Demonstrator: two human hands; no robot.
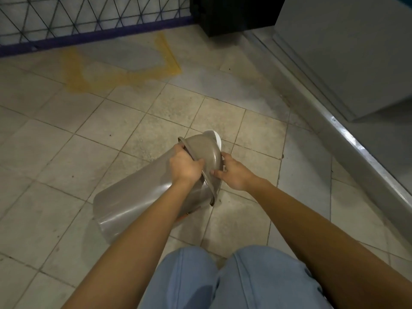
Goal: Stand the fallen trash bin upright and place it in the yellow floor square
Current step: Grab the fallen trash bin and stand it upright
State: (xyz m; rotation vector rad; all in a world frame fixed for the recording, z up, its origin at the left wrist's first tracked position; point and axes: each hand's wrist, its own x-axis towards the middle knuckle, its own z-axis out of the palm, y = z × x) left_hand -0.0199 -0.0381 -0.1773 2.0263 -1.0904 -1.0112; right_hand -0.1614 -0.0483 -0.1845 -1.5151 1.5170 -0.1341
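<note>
A grey plastic trash bin (pixel 133 197) lies tilted on the tiled floor in front of my knees, its base toward the lower left and its lidded top pointing up and away. A white flap shows at the far end of the lid. My left hand (pixel 185 167) grips the rim where the lid meets the body. My right hand (pixel 234 172) holds the lid's right side with fingers on its edge. The yellow floor square (pixel 124 74), worn and faded, is painted on the floor further away, at upper left, by the fence.
A wire mesh fence with a purple base rail (pixel 89 39) runs behind the yellow square. A dark box (pixel 234 14) stands at the top centre. A metal threshold rail (pixel 334 121) and a grey door panel (pixel 345 52) line the right side.
</note>
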